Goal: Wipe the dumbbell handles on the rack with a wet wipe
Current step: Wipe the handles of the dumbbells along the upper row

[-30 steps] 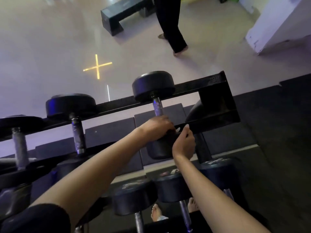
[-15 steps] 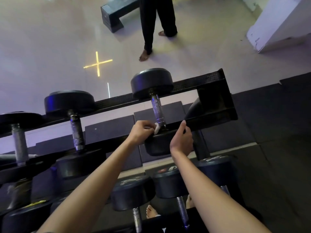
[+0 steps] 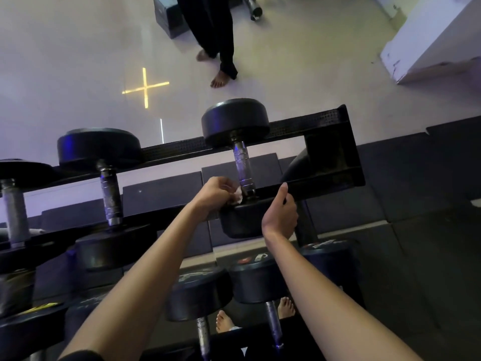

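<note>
- The left hand [image 3: 216,195], grip pinching the wet wipe [image 3: 238,198], is at the near end of the dumbbell handle [image 3: 243,165].
- The right hand [image 3: 279,217] is just right of that handle; its grip I cannot tell.

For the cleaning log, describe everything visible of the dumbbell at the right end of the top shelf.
The dumbbell has two round black heads, rubber by the look, joined by a knurled metal handle with a bluish glint. It lies across the rack, far head on the back rail, near head over the front one. The left hand holds a white wet wipe against the handle's near end; the right hand lies against the near head's right side, fingers hidden.
</note>
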